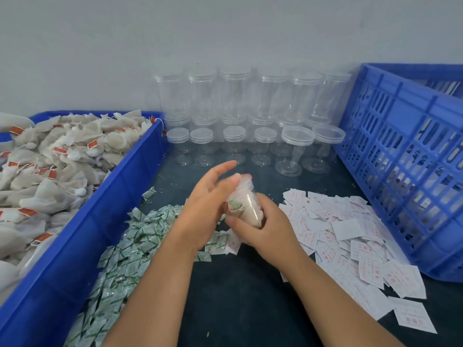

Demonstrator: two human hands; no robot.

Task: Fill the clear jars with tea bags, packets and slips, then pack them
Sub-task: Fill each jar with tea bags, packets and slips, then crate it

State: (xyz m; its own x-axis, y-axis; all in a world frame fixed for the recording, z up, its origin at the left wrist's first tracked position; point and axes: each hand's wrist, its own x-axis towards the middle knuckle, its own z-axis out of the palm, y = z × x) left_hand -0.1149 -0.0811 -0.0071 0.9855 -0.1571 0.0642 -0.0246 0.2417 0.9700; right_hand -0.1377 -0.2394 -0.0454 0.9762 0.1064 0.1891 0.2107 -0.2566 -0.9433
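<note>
the person holds a filled jar point(246, 209) in the air above the dark table point(238, 296), between the heap of green packets point(125, 251) and the heap of white slips point(350, 236). the jar is tilted, its top away from the person. inside i see pale tea bags and one green packet. the right hand point(268, 231) grips the lower part of the jar, with fingers curled round it. the left hand point(208, 204) lies on the top end, fingers nearly straight and close together; the top is blurred, so i cannot tell if a lid is on. at the left stands a blue bin point(117, 196) full of tea bags point(50, 166), at the back empty jars point(235, 101) in stacked rows, at the right a blue crate point(400, 159).
</note>
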